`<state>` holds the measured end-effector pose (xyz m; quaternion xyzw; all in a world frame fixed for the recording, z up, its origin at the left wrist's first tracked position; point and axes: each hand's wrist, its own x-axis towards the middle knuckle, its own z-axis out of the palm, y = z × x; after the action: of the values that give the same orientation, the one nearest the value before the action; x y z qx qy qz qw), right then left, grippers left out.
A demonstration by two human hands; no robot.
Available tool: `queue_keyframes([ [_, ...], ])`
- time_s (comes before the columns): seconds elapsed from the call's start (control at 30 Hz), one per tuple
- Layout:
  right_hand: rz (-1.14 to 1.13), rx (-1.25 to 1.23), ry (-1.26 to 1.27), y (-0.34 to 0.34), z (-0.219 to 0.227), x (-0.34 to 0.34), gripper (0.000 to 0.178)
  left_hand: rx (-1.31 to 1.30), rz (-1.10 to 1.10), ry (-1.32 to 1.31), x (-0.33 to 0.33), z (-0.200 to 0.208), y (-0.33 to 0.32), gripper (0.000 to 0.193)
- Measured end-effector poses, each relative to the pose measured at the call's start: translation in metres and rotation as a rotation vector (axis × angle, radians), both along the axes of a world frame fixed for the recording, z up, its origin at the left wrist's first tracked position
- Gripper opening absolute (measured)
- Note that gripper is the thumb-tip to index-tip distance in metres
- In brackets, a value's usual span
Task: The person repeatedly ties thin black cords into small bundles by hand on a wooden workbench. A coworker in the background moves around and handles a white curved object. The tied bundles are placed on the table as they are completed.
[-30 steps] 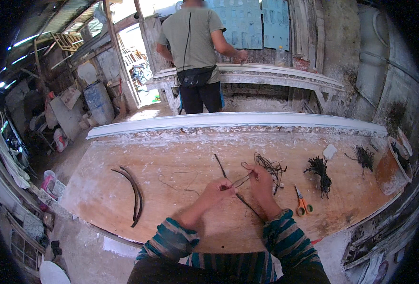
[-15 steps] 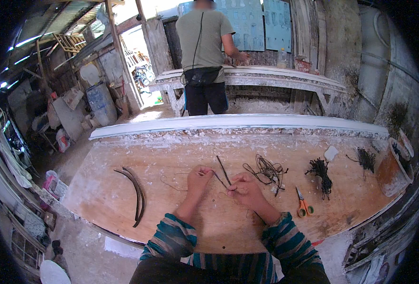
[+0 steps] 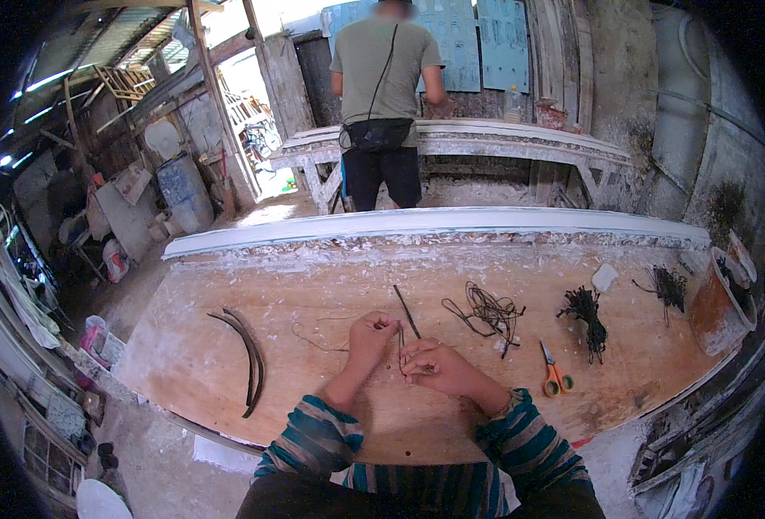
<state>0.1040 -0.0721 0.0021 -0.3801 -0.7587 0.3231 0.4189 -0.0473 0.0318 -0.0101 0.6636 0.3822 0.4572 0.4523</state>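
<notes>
Over the middle of the wooden table, my left hand point(image 3: 370, 340) pinches one end of a thin dark cord point(image 3: 401, 339). My right hand point(image 3: 438, 367) sits just to its right and lower, fingers closed on the same cord, which is drawn nearly upright between them. Just beyond my right hand lies a short straight black strip point(image 3: 406, 309). Fine loose threads point(image 3: 310, 337) lie left of my left hand. To the right is a loose tangle of black cord point(image 3: 486, 313). Both sleeves are striped teal and grey.
Two curved black strips point(image 3: 252, 363) lie at left. Orange-handled scissors point(image 3: 557, 372), a black cord bundle point(image 3: 584, 320), a smaller bundle point(image 3: 666, 288), a white piece point(image 3: 604, 277) and a bucket point(image 3: 718, 311) are at right. A long white moulding point(image 3: 434, 222) lines the far edge; beyond stands a person point(image 3: 385, 95).
My right hand has shifted slightly left and down, and the cord between my hands has turned from slanting to nearly upright. The person at the back has moved a little right.
</notes>
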Motion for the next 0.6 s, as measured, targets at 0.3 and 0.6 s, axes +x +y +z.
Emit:
queue_keyframes([
  [0.3, -0.12, 0.139, -0.015, 0.002, 0.01, -0.001, 0.009, 0.091, 0.004, 0.15, 0.005, -0.001, -0.007, 0.008],
  [0.6, -0.425, 0.06, 0.171, 0.003, 0.009, 0.002, 0.008, 0.034, -0.146, 0.153, 0.006, 0.008, -0.014, 0.008],
])
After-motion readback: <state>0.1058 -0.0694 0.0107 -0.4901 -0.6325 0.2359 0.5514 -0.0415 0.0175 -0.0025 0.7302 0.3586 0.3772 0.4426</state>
